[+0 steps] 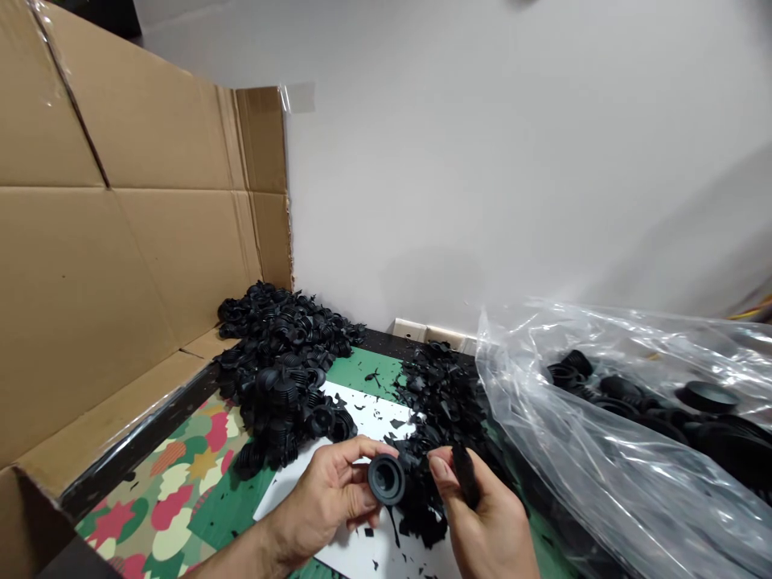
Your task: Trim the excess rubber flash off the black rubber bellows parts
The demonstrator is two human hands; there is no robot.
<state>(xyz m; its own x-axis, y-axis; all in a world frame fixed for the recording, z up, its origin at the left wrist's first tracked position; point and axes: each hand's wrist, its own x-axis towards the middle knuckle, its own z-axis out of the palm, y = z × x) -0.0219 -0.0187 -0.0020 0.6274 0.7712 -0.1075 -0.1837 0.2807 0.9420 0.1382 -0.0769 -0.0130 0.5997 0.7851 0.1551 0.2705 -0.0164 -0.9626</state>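
My left hand (329, 490) grips a round black rubber bellows (387, 479) between thumb and fingers, its stepped round opening facing me. A thin black strip hangs just below it. To the right, my right hand (486, 507) is closed around a dark, narrow object (464, 476), whose kind I cannot make out. The two hands are apart. Beneath and behind them, a heap of black rubber scraps (443, 394) spreads over a white sheet (362, 414). Left of it lies a pile of black ribbed rubber pieces (283, 386).
A cardboard panel (162, 185) stands along the left side. At the right, a clear plastic bag (543, 450) holds several black rubber parts (705, 396). A patterned sheet (174, 490) lies front left, with a green surface (367, 370) beside it. A pale wall (482, 161) rises behind.
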